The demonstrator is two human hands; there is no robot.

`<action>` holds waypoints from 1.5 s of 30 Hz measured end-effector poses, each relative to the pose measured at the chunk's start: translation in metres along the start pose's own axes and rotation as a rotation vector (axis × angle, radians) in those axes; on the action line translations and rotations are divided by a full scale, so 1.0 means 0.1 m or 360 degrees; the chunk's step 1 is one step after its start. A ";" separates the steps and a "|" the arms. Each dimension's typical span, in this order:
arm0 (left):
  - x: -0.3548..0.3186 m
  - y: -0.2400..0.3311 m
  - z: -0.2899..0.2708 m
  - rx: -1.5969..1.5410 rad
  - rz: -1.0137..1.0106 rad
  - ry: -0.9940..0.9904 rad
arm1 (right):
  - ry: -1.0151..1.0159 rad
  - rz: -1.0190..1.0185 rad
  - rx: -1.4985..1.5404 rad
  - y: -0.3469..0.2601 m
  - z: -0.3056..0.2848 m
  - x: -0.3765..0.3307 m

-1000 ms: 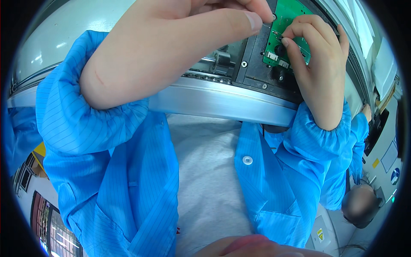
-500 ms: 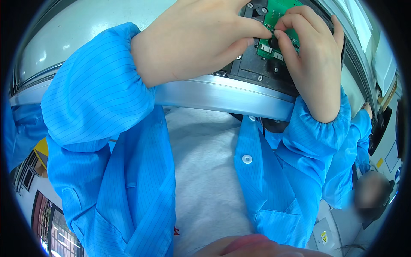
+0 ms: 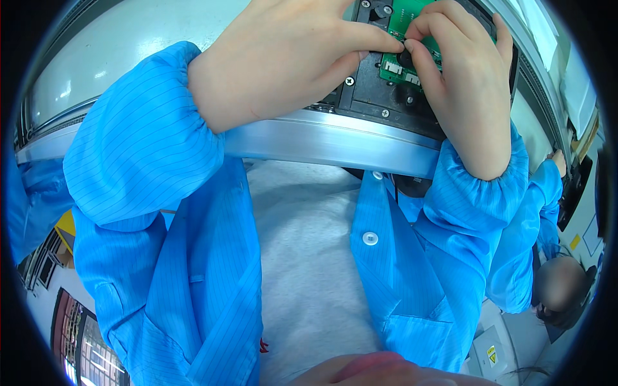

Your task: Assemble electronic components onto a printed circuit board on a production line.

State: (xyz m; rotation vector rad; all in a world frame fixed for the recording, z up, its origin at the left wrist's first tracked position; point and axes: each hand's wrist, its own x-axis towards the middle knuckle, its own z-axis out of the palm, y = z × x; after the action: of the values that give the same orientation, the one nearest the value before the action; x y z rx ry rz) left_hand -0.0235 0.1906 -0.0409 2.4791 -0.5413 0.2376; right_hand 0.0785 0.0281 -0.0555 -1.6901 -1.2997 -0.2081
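Your curled right hand (image 3: 460, 74) partly hides the board (image 3: 402, 20) on the plate (image 3: 373, 98); your left hand (image 3: 290, 55), cut off above, points in from the board's left; neither grip can be made out.

The person's left hand (image 3: 283, 58) and right hand (image 3: 467, 83) hold fingertips close together beside a round black component (image 3: 404, 60) on a green circuit board (image 3: 400, 24), atop a black fixture (image 3: 367, 96) with screws.
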 end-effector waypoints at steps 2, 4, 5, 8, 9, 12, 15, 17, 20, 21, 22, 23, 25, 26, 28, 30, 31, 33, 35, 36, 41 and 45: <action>0.01 0.00 -0.01 0.0023 -0.0006 -0.0026 | 0.0084 -0.0029 0.0099 -0.01 0.04 -0.02; 0.02 0.00 -0.03 0.0046 -0.0008 -0.0051 | 0.0169 -0.0058 0.0195 0.06 0.06 -0.04; 0.03 0.00 -0.03 0.0058 -0.0007 -0.0064 | 0.0213 -0.0073 0.0242 0.07 0.05 -0.06; 0.03 -0.03 -0.04 -0.0368 -0.0223 -0.0161 | -0.0085 0.0000 -0.0049 -0.06 -0.06 0.03; 0.03 -0.03 -0.04 -0.0578 -0.0332 -0.0207 | -0.0234 0.0032 -0.0193 -0.11 -0.10 0.07; -0.01 -0.03 -0.06 -0.0688 -0.0558 -0.0222 | -0.0674 0.0135 -0.0631 -0.25 -0.22 0.16; -0.01 0.01 -0.09 -0.0421 -0.0836 -0.0129 | -0.1108 0.0276 -0.1127 -0.46 -0.44 0.28; -0.07 -0.01 -0.12 -0.0372 -0.0916 -0.0117 | -0.0955 0.0132 -0.0999 -0.17 -0.23 0.17; -0.09 -0.09 -0.15 -0.0341 -0.0999 -0.0099 | -0.0532 -0.0183 -0.0761 0.03 -0.06 0.10; -0.10 -0.10 -0.16 -0.0323 -0.0991 -0.0079 | -0.0391 -0.0293 -0.0678 0.06 -0.03 0.10; -0.11 -0.11 -0.16 -0.0272 -0.0837 -0.0042 | -0.0252 -0.0404 -0.0594 0.08 0.00 0.12; -0.14 -0.12 -0.14 -0.0216 -0.0687 -0.0004 | -0.0116 -0.0518 -0.0502 0.08 0.02 0.13; -0.19 -0.13 -0.11 -0.0102 -0.0386 0.0067 | 0.0151 -0.0747 -0.0314 0.06 0.05 0.21; -0.25 -0.13 -0.08 -0.0077 -0.0385 0.0089 | 0.0157 -0.0779 -0.0310 0.00 0.06 0.23; -0.32 -0.14 -0.03 -0.0061 -0.0377 0.0060 | -0.0391 -0.0463 -0.0789 -0.23 -0.02 0.25; -0.37 -0.14 -0.01 -0.0029 -0.0362 0.0040 | -0.0899 -0.0118 -0.1277 -0.44 -0.13 0.32; -0.34 -0.15 0.01 -0.0053 -0.0335 0.0033 | -0.0888 -0.0060 -0.1294 -0.43 -0.17 0.31; -0.32 -0.18 0.08 0.0005 -0.0312 0.0085 | -0.0823 -0.0091 -0.1319 -0.34 -0.21 0.25; -0.23 -0.23 0.22 -0.0080 -0.0315 -0.0017 | -0.0830 0.0055 -0.1366 -0.29 -0.33 0.24; -0.19 -0.23 0.28 -0.0059 -0.0310 -0.0016 | -0.0771 0.0000 -0.1372 -0.33 -0.36 0.30; 0.30 -0.09 0.74 -0.0118 -0.0385 -0.0041 | -0.0447 -0.0075 -0.0803 -0.55 -0.34 0.49; 0.88 -0.07 1.34 -0.0401 0.0382 0.0588 | -0.0112 -0.0105 -0.0889 -0.09 -0.18 0.41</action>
State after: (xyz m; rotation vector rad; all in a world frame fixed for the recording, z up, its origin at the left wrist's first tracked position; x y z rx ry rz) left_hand 0.0649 0.0895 -0.1282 2.0594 -0.6621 0.6645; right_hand 0.0950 0.0410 -0.0151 -2.1332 -1.4362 -0.5997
